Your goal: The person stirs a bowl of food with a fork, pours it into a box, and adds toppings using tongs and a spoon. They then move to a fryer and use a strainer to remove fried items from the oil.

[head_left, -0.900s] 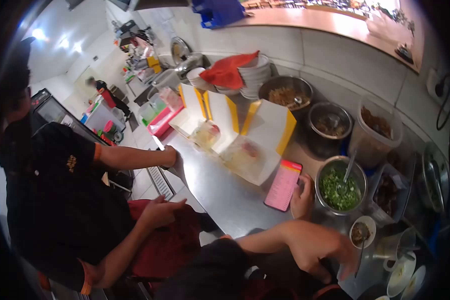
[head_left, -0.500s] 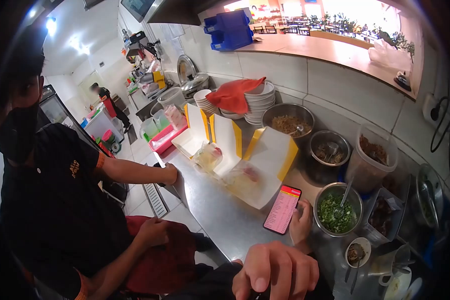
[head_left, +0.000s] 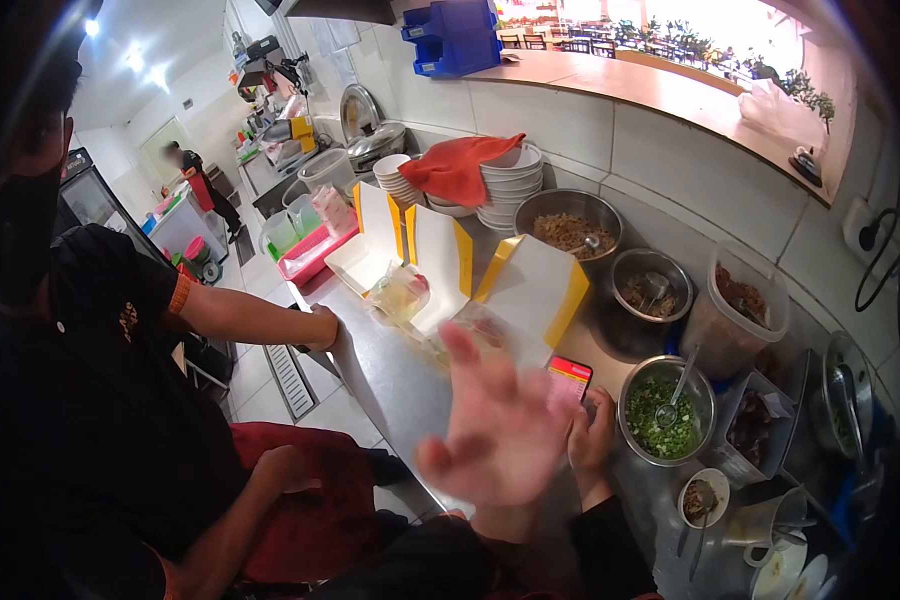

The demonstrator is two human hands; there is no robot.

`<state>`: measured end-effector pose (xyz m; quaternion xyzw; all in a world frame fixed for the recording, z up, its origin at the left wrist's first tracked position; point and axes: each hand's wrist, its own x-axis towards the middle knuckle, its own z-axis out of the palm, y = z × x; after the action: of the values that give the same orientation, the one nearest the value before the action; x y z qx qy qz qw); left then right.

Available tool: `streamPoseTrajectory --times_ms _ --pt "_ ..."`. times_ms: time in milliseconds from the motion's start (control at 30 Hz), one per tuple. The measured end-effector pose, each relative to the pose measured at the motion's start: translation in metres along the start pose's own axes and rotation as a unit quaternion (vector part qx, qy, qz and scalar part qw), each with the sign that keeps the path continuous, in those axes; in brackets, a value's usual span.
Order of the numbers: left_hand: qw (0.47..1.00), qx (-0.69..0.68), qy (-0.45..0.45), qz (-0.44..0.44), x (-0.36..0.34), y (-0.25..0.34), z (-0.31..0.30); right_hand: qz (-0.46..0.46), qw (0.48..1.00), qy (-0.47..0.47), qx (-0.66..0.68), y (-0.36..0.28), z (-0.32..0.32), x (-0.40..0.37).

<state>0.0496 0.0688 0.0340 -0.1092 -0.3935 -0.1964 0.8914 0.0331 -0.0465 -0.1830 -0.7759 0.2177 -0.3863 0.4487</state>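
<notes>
My left hand [head_left: 500, 425] is raised over the counter, open with its fingers spread and blurred by motion. It covers the lower part of a phone [head_left: 568, 378] whose screen shows a red header and rows of text. Along the phone's right edge, my right hand [head_left: 593, 430] is closed on it, with some fingers hidden. Behind the left hand stand several open white-and-yellow takeaway boxes [head_left: 530, 290]. A clear plastic bag with pale contents [head_left: 398, 295] sits in one box, and another bag is partly hidden by my fingers.
A steel bowl of chopped green onion [head_left: 660, 425] stands right of the phone, near a small bowl with a spoon [head_left: 703, 498]. Bowls of minced food [head_left: 570, 232] and stacked white bowls [head_left: 510, 190] line the wall. A person in black [head_left: 80, 400] stands at left, one hand on the counter.
My left hand has risen forward from the front edge and opened, now covering part of the phone. My right hand stays at the phone. The view has shifted slightly.
</notes>
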Motion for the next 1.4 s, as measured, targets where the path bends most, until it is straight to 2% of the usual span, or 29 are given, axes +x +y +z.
streamPoseTrajectory --times_ms 67,200,300,500,733,833,900,1000,1200,1300,1400 --pt "0.986 -0.047 0.149 0.051 0.008 0.000 -0.004 -0.002 1.000 -0.002 0.002 -0.001 -0.001 0.001" --pt "0.966 -0.158 0.204 0.016 0.008 -0.003 -0.010 -0.012 1.000 -0.005 -0.007 -0.007 -0.003 0.001" --pt "0.966 -0.103 0.235 0.014 0.006 -0.009 -0.004 0.002 1.000 -0.012 0.011 -0.005 -0.003 0.000" --pt "0.970 -0.076 0.230 0.001 0.004 -0.014 0.000 -0.016 1.000 -0.011 0.024 0.012 0.004 0.000" --pt "0.970 -0.084 0.230 0.003 0.002 -0.010 0.003 0.023 0.997 -0.023 0.066 0.031 0.014 0.000" --pt "0.971 -0.078 0.226 0.003 0.003 -0.010 0.003 0.030 0.999 -0.016 0.038 0.024 0.010 0.000" --pt "0.971 -0.074 0.227 0.008 0.002 -0.011 0.005 0.015 1.000 -0.002 -0.021 -0.006 -0.001 0.000" --pt "0.971 -0.078 0.224 0.006 0.001 -0.013 0.008 0.024 1.000 0.005 -0.018 -0.008 -0.001 0.000" --pt "0.977 -0.059 0.192 0.070 0.002 -0.004 0.000 -0.014 1.000 -0.002 0.002 0.013 0.003 -0.001" --pt "0.971 -0.014 0.197 0.135 0.007 0.005 0.001 0.018 0.999 0.013 0.027 0.005 0.004 -0.002" --pt "0.955 0.030 0.221 0.193 0.010 0.012 -0.003 0.006 1.000 0.006 0.017 0.009 0.004 -0.001"
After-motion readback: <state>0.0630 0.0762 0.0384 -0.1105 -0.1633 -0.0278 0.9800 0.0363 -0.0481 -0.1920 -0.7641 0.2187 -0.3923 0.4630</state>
